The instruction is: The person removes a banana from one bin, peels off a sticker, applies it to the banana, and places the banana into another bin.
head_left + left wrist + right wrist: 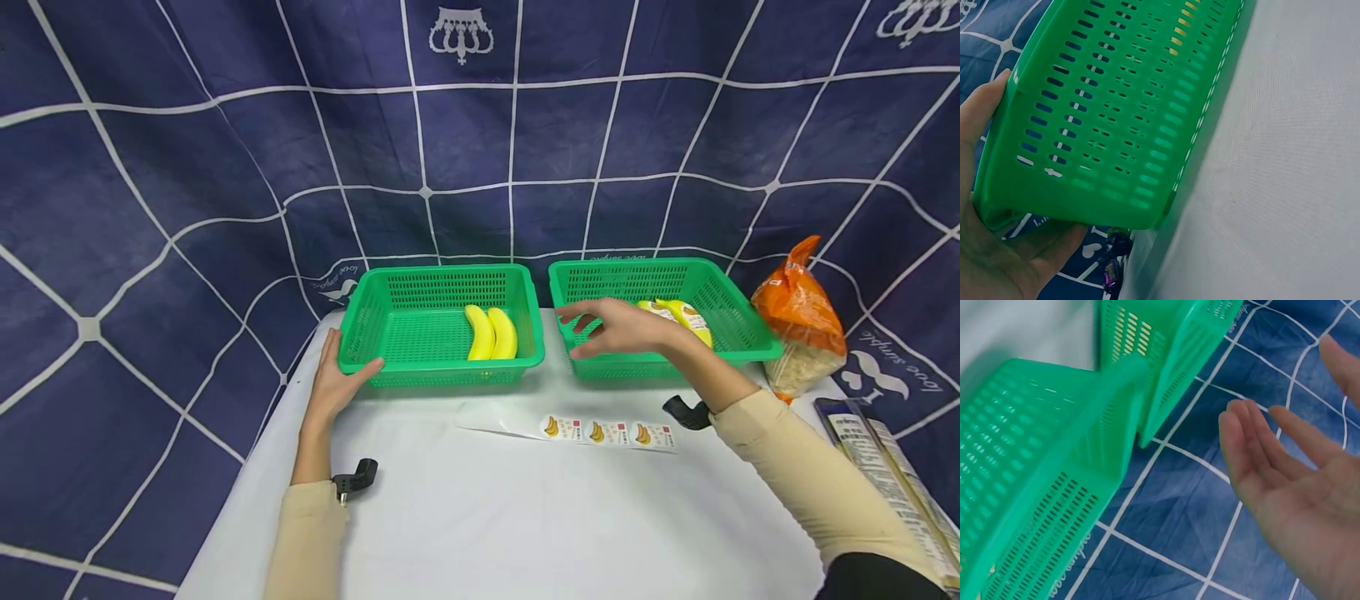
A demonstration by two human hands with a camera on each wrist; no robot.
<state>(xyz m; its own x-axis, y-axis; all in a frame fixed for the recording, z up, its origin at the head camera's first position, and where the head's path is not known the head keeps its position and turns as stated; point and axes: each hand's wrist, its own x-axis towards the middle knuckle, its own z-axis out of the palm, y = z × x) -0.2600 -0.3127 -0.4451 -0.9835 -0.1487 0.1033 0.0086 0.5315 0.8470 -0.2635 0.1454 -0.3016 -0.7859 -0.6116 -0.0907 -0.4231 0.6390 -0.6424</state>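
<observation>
My left hand (pixel 330 385) spans the near left corner of the left green basket (pixel 442 374). In the left wrist view, its thumb (pixel 986 103) lies at the rim and its other fingers (pixel 1063 247) reach along the short end, fairly straight. Two yellow bananas (pixel 481 332) lie in that basket, toward its right side. My right hand (pixel 615 327) hovers over the left part of the right green basket (pixel 652 367), thumb and fingers spread, holding nothing. Two bananas (pixel 688 321) with labels on them lie inside the right basket.
A strip of round banana stickers (pixel 597 432) lies on the white table (pixel 555 517) before the baskets. An orange-topped bag (pixel 799 312) stands right of them, with long printed packs (pixel 877 458) nearer me. A blue checked cloth (pixel 480 133) hangs behind.
</observation>
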